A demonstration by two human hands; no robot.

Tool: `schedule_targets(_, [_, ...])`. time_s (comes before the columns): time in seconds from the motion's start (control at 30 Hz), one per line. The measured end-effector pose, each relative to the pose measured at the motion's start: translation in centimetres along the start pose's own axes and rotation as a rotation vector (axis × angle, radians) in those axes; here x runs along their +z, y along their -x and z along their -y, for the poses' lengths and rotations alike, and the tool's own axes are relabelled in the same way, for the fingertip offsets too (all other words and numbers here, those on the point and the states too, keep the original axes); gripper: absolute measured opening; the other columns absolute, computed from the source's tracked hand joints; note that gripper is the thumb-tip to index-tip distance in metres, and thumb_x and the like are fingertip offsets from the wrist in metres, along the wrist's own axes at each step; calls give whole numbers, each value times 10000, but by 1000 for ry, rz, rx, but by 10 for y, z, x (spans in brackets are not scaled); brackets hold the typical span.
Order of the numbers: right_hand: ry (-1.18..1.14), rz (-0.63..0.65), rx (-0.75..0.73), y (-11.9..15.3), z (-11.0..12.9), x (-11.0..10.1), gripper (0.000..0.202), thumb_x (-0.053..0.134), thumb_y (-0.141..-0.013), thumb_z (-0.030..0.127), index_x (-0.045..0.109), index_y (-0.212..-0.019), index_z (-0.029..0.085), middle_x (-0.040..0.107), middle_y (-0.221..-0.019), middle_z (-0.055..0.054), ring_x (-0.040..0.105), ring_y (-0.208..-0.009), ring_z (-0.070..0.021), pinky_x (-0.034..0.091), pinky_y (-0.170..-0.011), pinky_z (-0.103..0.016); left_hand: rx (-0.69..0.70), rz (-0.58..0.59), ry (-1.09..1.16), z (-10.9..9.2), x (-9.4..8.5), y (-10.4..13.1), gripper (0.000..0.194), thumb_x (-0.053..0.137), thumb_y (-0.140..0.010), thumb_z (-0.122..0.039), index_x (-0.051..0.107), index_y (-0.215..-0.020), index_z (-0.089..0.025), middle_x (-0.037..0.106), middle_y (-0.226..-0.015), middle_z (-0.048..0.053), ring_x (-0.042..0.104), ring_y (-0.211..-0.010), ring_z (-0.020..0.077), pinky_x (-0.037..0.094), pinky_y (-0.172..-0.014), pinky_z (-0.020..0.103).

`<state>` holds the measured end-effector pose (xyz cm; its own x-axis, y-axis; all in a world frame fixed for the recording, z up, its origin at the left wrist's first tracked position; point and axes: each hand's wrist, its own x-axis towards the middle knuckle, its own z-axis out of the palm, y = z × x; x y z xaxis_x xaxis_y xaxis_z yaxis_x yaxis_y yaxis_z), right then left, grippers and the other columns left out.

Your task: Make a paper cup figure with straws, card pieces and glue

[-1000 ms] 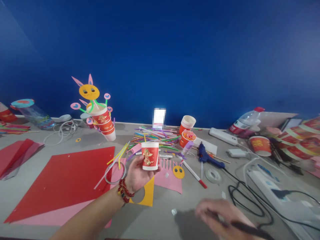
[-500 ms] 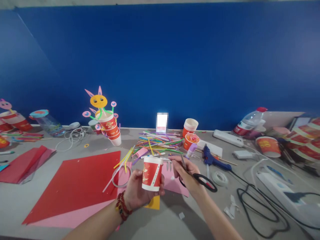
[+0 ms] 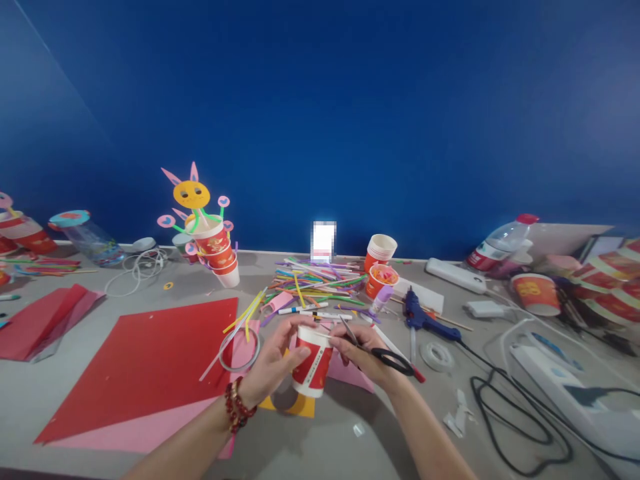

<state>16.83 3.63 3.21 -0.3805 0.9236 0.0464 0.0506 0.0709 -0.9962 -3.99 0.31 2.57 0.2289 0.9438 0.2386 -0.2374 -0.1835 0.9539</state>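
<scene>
A red and white paper cup (image 3: pixel 312 367) hangs above the table, rim up and slightly tilted. My left hand (image 3: pixel 277 363) is closed on its left side, thumb across the front and fingers near the rim. My right hand (image 3: pixel 367 363) holds a pair of black-handled scissors (image 3: pixel 393 361), the blades pointing up and left. Its fingertips touch the right edge of the cup's rim. Below the cup lie a yellow paper (image 3: pixel 303 405) and a pink sheet (image 3: pixel 356 375), both partly hidden.
A big red sheet (image 3: pixel 145 367) lies at left. Behind are coloured pipe cleaners (image 3: pixel 320 283) and a cup figure (image 3: pixel 210 243) with a yellow face. A blue glue gun (image 3: pixel 425 320), tape roll (image 3: pixel 437 357), black cable (image 3: pixel 480 400) and power strip (image 3: pixel 555 393) occupy the right.
The cup has moved slightly down and right. My left hand has shifted from beneath it to its side and rim. My right hand has come left until its fingertips touch the rim.
</scene>
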Motion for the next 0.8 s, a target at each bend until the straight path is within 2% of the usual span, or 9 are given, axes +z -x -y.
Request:
schedule_targets(0.07, [75, -4, -16, 1, -1, 0, 217, 684, -847, 394, 743, -765, 201, 606, -627, 18, 527, -520, -122, 430, -495, -212, 68, -10, -268, -8, -1, -4, 103, 694, -835, -257, 724, -928, -228, 671, -1052, 93, 526, -1168, 298, 379, -1013, 378])
schedule_targets(0.13, [136, -31, -45, 1, -2, 1, 192, 671, -863, 376, 751, -785, 220, 624, -655, 13, 548, -554, -137, 443, -524, -222, 53, 25, -397, -12, -2, -7, 41, 682, -844, -243, 719, -845, -225, 674, -948, 75, 576, -1022, 270, 422, -917, 346])
schedule_targets(0.23, [151, -110, -94, 5, -3, 5, 164, 654, -877, 361, 762, -933, 251, 609, -631, 22, 540, -537, -142, 441, -535, -235, 17, 63, -450, -13, -3, -11, 65, 651, -870, -239, 715, -871, -231, 656, -858, 44, 576, -817, 218, 437, -766, 298])
schedule_targets(0.3, [94, -188, -117, 10, -3, 10, 229, 628, -898, 347, 719, -1090, 263, 570, -593, 43, 520, -510, -135, 430, -529, -232, 70, 26, -487, -11, -5, -13, 66, 659, -864, -228, 723, -881, -231, 646, -831, 43, 564, -827, 225, 426, -784, 303])
schedule_targets(0.37, [18, -219, -117, 16, -4, 18, 262, 602, -914, 340, 661, -1155, 257, 552, -566, 58, 532, -507, -135, 437, -532, -230, 132, -11, -507, -9, -6, -13, 77, 669, -856, -215, 731, -898, -232, 650, -830, 54, 557, -874, 244, 415, -837, 325])
schedule_targets(0.5, [-52, -174, -76, 25, -3, 33, 164, 618, -901, 357, 629, -994, 222, 644, -577, 23, 593, -520, -145, 442, -504, -224, 191, -16, -540, -7, -7, -12, 136, 649, -864, -181, 733, -952, -242, 672, -858, 69, 560, -918, 260, 407, -893, 364])
schedule_targets(0.57, [-53, -151, -45, 27, -3, 38, 155, 623, -904, 367, 614, -932, 215, 681, -615, 1, 576, -490, -128, 412, -465, -208, 201, -12, -566, -8, -8, -10, 163, 628, -876, -166, 725, -983, -244, 679, -873, 69, 567, -915, 256, 417, -883, 367])
schedule_targets(0.7, [-61, -102, -3, 28, -2, 41, 174, 601, -927, 379, 602, -975, 212, 713, -672, -10, 495, -401, -86, 384, -410, -192, 216, -13, -613, -9, -10, -9, 175, 612, -891, -166, 716, -1007, -247, 685, -866, 62, 578, -906, 250, 420, -888, 381])
schedule_targets(0.8, [-70, -108, -4, 28, -1, 41, 187, 595, -930, 369, 594, -1037, 215, 714, -661, 1, 485, -377, -82, 404, -401, -188, 216, -2, -616, -8, -11, -9, 165, 615, -887, -161, 719, -988, -239, 674, -831, 59, 573, -865, 244, 427, -860, 376])
